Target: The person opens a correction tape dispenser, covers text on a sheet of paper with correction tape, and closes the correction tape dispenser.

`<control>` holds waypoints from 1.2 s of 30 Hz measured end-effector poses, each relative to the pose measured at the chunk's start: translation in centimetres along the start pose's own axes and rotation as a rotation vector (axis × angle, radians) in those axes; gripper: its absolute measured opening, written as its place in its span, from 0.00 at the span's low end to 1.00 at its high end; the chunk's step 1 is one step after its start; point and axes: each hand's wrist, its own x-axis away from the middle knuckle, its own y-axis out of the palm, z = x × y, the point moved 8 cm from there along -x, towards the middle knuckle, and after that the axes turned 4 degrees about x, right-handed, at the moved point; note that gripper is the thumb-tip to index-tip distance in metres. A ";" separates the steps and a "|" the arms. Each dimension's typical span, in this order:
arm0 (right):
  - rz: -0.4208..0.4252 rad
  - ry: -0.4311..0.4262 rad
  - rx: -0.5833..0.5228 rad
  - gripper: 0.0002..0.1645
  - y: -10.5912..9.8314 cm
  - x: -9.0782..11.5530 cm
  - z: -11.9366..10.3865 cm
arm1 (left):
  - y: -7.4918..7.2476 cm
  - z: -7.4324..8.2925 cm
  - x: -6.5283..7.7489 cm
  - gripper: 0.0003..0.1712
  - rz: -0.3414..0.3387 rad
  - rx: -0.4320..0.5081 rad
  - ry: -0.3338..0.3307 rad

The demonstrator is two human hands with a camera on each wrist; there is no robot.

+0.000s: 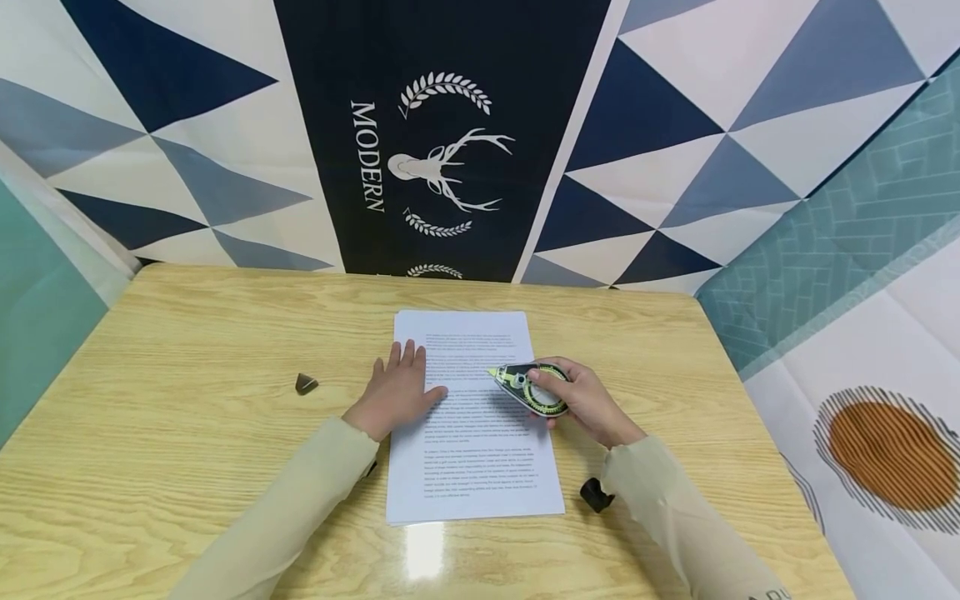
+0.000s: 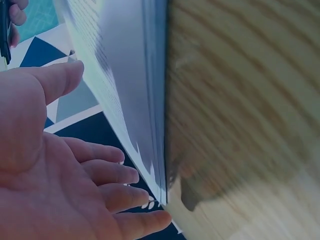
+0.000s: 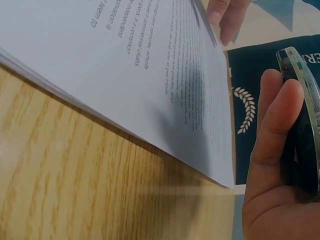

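A stack of printed paper (image 1: 480, 492) lies on the wooden table, its lines of text facing up. Over the stack's left edge, my left hand (image 1: 397, 392) has its fingers spread and straight. In the left wrist view, that palm (image 2: 50, 185) shows with nothing in it. My right hand (image 1: 588, 400) grips a correction tape dispenser (image 1: 543, 404) above the right side of the sheets, thumb on top. Its pale green tip points left over the text. From the right wrist, the dispenser (image 3: 305, 125) appears edge-on against the fingers.
To the left of the paper, a small dark wedge-shaped cap (image 1: 306, 384) lies on the table (image 1: 187, 433). Beside the right sleeve (image 1: 667, 508) is a black wrist-worn piece (image 1: 596, 495). A patterned cloth with a deer head (image 1: 427, 167) hangs behind the table's far edge.
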 end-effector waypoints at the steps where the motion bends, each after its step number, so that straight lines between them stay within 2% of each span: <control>1: 0.001 -0.001 0.001 0.34 0.0 0.0 0.0 | 0.0 0.0 0.0 0.46 -0.003 -0.007 0.001; 15: 0.012 0.007 0.001 0.34 -0.2 -0.5 0.3 | 0.3 -0.6 0.3 0.46 -0.024 -0.157 0.115; 24: 0.027 0.019 0.002 0.33 -0.2 -0.7 0.7 | 1.1 -0.9 0.2 0.47 -0.053 -0.167 0.138; 36: 0.006 0.011 -0.012 0.32 0.2 -1.3 1.1 | 1.1 -0.7 0.4 0.45 -0.027 -0.128 0.190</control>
